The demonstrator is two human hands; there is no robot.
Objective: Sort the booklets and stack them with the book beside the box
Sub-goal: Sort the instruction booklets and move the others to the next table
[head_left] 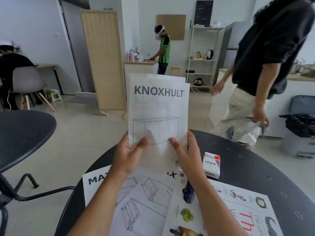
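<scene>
I hold a white booklet titled KNOXHULT upright above the black round table, with a second sheet behind it. My left hand grips its lower left edge and my right hand grips its lower right edge. Under my arms lie more booklets: one marked MAX, line-drawing sheets and a colourful food leaflet. A large book with red lettering lies at the lower right. A small red-and-white box marked VESS stands on the table, right of my right hand.
A small blue toy car lies among the papers. A black chair stands left. A person walks past on the right; another stands at a far counter; a third sits far left.
</scene>
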